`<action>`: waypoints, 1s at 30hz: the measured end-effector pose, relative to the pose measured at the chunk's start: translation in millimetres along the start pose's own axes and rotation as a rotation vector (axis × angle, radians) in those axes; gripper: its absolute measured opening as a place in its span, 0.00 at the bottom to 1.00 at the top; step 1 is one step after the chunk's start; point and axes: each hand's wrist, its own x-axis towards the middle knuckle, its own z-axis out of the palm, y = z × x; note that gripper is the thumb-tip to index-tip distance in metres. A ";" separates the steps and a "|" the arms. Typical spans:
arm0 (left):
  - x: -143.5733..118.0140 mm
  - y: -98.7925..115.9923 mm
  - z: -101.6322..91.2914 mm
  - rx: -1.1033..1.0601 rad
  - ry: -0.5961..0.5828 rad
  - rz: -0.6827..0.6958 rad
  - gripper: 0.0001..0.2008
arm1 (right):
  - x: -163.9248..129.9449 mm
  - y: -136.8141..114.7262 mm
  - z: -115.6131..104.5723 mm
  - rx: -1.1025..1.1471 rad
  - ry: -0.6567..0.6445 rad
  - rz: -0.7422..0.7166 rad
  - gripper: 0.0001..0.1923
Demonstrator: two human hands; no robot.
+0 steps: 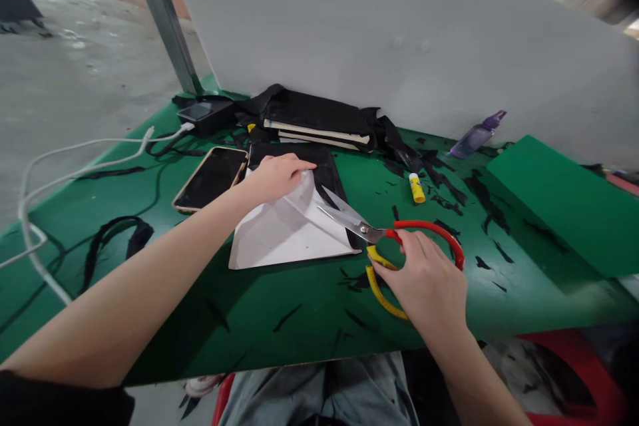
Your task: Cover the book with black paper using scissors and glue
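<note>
My right hand (pixel 432 276) is closed around large scissors (pixel 362 229) with one red handle and one yellow handle. Their blades are parted and point left over the edge of a white sheet (pixel 294 233). The sheet lies creased on a thin black piece (pixel 337 176), with its upper part raised beneath my left hand (pixel 282 176). My left fingers are closed on that upper part, the index finger stretching right; the fingertips below are partly hidden. A phone (pixel 212 176) in a light-edged case lies just left of the sheet.
Black-wrapped bundles (pixel 317 113) lie behind the sheet. A charger box (pixel 207 113) with white cables stands at left. To the right are a yellow glue stick (pixel 416 188), a purple bottle (pixel 476 136) and a green board (pixel 564 200). Black scraps litter the green table (pixel 279 353).
</note>
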 end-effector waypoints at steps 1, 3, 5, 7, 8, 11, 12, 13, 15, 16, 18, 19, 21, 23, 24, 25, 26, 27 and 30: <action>0.0 0.0 0.0 0.001 0.003 0.002 0.23 | -0.4 0.0 0.2 0.003 0.005 0.000 0.18; -0.2 0.5 -0.3 0.004 0.003 0.000 0.23 | -1.1 -0.5 0.2 0.010 0.000 0.007 0.18; -0.6 1.4 -0.9 0.003 -0.005 -0.008 0.24 | -1.5 -1.4 -0.4 0.018 -0.026 0.025 0.18; -0.8 2.4 -1.5 0.003 -0.014 -0.016 0.24 | -1.8 -2.3 -1.2 0.023 -0.044 0.042 0.19; -0.9 2.8 -1.7 0.005 -0.018 -0.017 0.24 | -1.9 -2.6 -1.6 0.025 -0.047 0.046 0.19; -0.9 3.0 -1.8 0.011 -0.019 -0.017 0.24 | -2.3 -2.5 -1.9 0.033 -0.058 0.050 0.18; -0.9 2.9 -1.7 0.010 -0.019 -0.019 0.24 | -2.5 -2.2 -1.8 0.039 -0.064 0.051 0.17; -0.8 2.7 -1.5 0.009 -0.018 -0.020 0.24 | -2.7 -1.9 -1.6 0.045 -0.068 0.052 0.17; -0.8 2.4 -1.3 0.010 -0.019 -0.016 0.24 | -3.1 -1.2 -1.0 0.055 -0.064 0.051 0.17; -0.9 2.4 -1.3 0.010 -0.019 -0.015 0.24 | -3.3 -0.8 -0.5 0.059 -0.061 0.050 0.18; -1.1 3.0 -1.7 0.006 -0.022 -0.019 0.24 | -3.7 0.3 0.9 0.067 -0.056 0.047 0.17; -1.3 3.5 -2.0 0.000 -0.026 -0.025 0.24 | -3.9 1.0 1.9 0.071 -0.051 0.045 0.17; -1.7 4.8 -2.8 -0.015 -0.030 -0.036 0.24 | -4.6 2.8 4.1 0.079 -0.043 0.036 0.16; -1.8 5.6 -3.4 -0.021 -0.032 -0.038 0.24 | -5.4 4.8 6.0 0.086 -0.038 0.027 0.14; -1.8 5.7 -3.5 -0.020 -0.030 -0.036 0.24 | -5.9 5.6 6.5 0.089 -0.038 0.025 0.13; -1.7 5.6 -3.4 -0.017 -0.026 -0.032 0.24 | -6.5 6.4 6.6 0.090 -0.036 0.024 0.13; -1.5 5.4 -3.3 -0.015 -0.023 -0.029 0.24 | -7.0 7.0 6.2 0.091 -0.032 0.019 0.12; -1.4 5.0 -3.0 -0.013 -0.021 -0.028 0.24 | -7.4 7.6 5.5 0.090 -0.030 0.018 0.12; -1.2 4.0 -2.3 -0.001 -0.026 -0.030 0.24 | -8.3 10.3 2.7 0.087 -0.026 0.034 0.12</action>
